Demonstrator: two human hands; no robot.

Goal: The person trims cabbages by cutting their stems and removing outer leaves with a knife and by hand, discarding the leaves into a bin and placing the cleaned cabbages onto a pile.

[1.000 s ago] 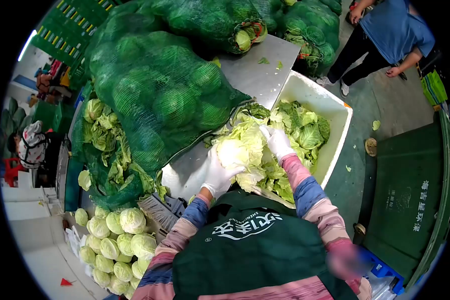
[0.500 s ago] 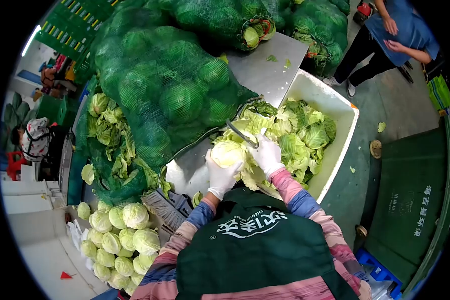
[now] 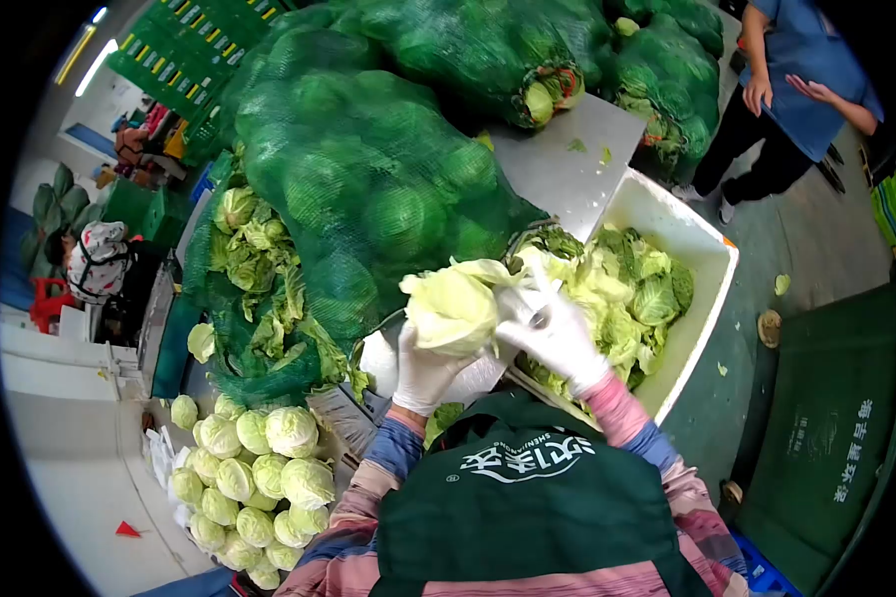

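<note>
A pale green cabbage (image 3: pixel 452 310) with loose outer leaves rests in my gloved left hand (image 3: pixel 428 370), whose fingers wrap its lower left side. Close to the cabbage's right side is my gloved right hand (image 3: pixel 565 341), closed around a knife; the pale end of its handle (image 3: pixel 542 277) sticks up above the fingers, and the blade is blurred or hidden. Just beyond that hand, a white foam box (image 3: pixel 702 308) holds trimmed leaves (image 3: pixel 619 289). A metal surface (image 3: pixel 572 149) shows behind the hands.
Green net sacks of cabbages (image 3: pixel 368 189) fill the back and left. Peeled cabbages (image 3: pixel 259 478) are piled at lower left, near loose leaves (image 3: pixel 254 249). A person in blue (image 3: pixel 801 85) stands at upper right, beyond the box. A large green bin (image 3: pixel 816 438) is at right.
The cabbage has been raised and turned, and its outer leaves now stand loose. My right hand has rotated, and the knife's curved blade no longer shows clearly. The whole view has shifted.
</note>
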